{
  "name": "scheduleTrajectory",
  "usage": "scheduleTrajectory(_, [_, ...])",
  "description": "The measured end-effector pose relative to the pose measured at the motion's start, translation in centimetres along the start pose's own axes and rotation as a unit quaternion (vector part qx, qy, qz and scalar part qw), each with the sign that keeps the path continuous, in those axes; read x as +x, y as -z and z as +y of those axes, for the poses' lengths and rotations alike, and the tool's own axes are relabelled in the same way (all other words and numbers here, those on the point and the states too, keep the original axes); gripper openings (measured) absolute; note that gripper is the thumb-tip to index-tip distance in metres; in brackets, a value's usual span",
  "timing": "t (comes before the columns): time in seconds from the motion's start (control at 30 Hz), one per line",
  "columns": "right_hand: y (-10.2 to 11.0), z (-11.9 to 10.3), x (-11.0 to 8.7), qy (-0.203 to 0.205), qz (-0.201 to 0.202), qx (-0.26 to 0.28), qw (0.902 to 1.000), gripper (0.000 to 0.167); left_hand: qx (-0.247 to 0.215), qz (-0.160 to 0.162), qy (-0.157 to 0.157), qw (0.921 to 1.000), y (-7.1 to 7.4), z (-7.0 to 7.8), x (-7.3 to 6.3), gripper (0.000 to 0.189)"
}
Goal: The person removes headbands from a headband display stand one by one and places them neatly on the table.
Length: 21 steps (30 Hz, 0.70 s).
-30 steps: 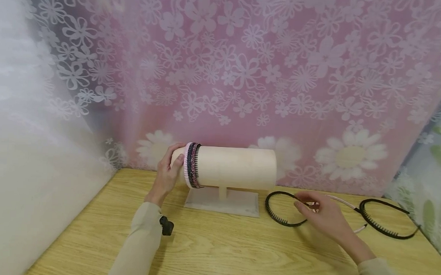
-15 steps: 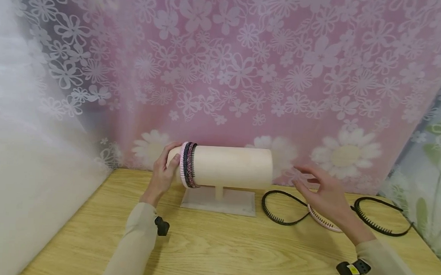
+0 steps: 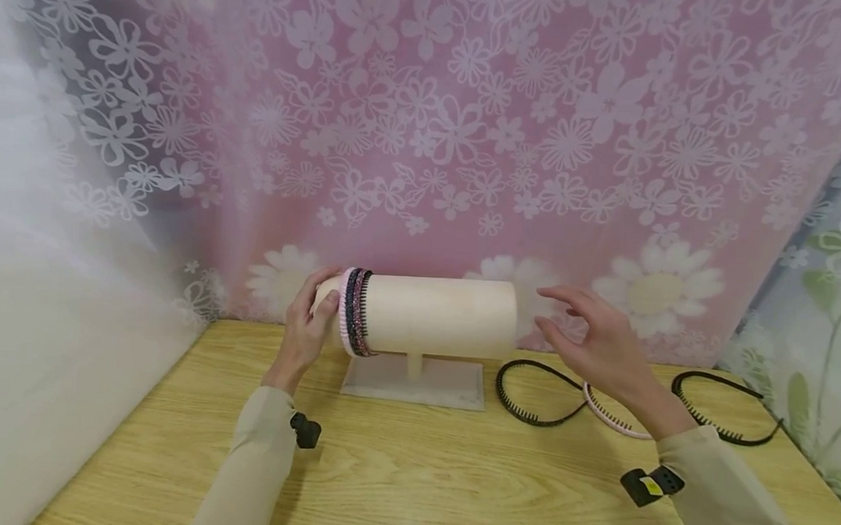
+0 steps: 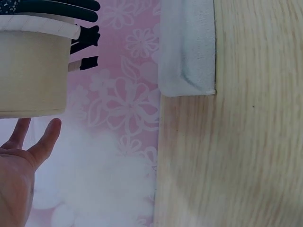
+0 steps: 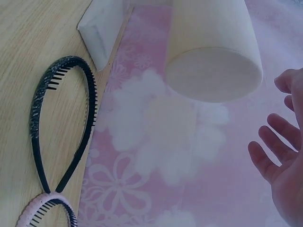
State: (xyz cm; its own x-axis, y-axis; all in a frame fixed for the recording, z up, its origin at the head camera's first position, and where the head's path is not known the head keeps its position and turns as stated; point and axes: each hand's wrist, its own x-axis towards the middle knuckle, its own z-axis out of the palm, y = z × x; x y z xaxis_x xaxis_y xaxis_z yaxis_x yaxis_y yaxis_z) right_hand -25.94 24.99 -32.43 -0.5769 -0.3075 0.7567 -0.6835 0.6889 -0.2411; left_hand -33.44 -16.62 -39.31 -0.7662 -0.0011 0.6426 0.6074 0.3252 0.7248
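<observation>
A cream cylinder display stand (image 3: pixel 439 316) lies level on its post above a pale base. Around its left part sit a pale pink headband (image 3: pixel 347 322) and two dark glittery headbands (image 3: pixel 358 314), side by side. My left hand (image 3: pixel 305 332) grips the stand's left end, thumb in front, beside the pink headband. In the left wrist view two fingers (image 4: pixel 47 139) stretch at the end's rim. My right hand (image 3: pixel 603 345) hovers off the right end, fingers spread and holding nothing. Below it on the table are a black toothed headband (image 3: pixel 502 399) and a pink one (image 3: pixel 607 421), partly hidden.
Another black headband (image 3: pixel 719 432) lies farther right on the wood-grain table (image 3: pixel 412 466). Behind the table hangs a pink flowered curtain (image 3: pixel 426 137). A white sheet (image 3: pixel 52 317) borders the left side. The stand's base (image 3: pixel 380 382) sits near the back edge.
My right hand has let go of the headbands on the table, risen and moved left toward the stand's right end. My left hand stays on the left end.
</observation>
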Motion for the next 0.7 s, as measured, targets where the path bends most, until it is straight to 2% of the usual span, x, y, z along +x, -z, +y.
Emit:
scheduleTrajectory(0.1, [-0.4, -0.4, 0.5, 0.004, -0.002, 0.007, 1.0, 0.046, -0.004, 0.001, -0.011, 0.9999, 0.0, 0.7, 0.1, 0.045])
scheduleTrajectory(0.17, [-0.7, -0.7, 0.9, 0.007, -0.002, 0.018, 0.9998, 0.046, -0.005, -0.001, -0.014, 0.9999, 0.0, 1.6, 0.1, 0.045])
scheduleTrajectory(0.33, [-1.5, -1.6, 1.8, 0.021, -0.003, 0.021, 0.9995, 0.042, -0.002, -0.008, -0.005, 0.9999, 0.3, 4.2, 0.0, 0.042])
scheduleTrajectory(0.47, [-2.3, -2.3, 2.5, 0.045, -0.006, 0.016, 0.9989, 0.038, 0.008, -0.012, 0.008, 0.9999, 0.4, 4.8, 0.1, 0.04])
scheduleTrajectory(0.7, [-4.3, -3.6, 3.8, 0.074, -0.011, 0.041, 0.9964, 0.036, 0.026, 0.0, 0.024, 0.9994, 0.0, 1.0, 0.9, 0.039])
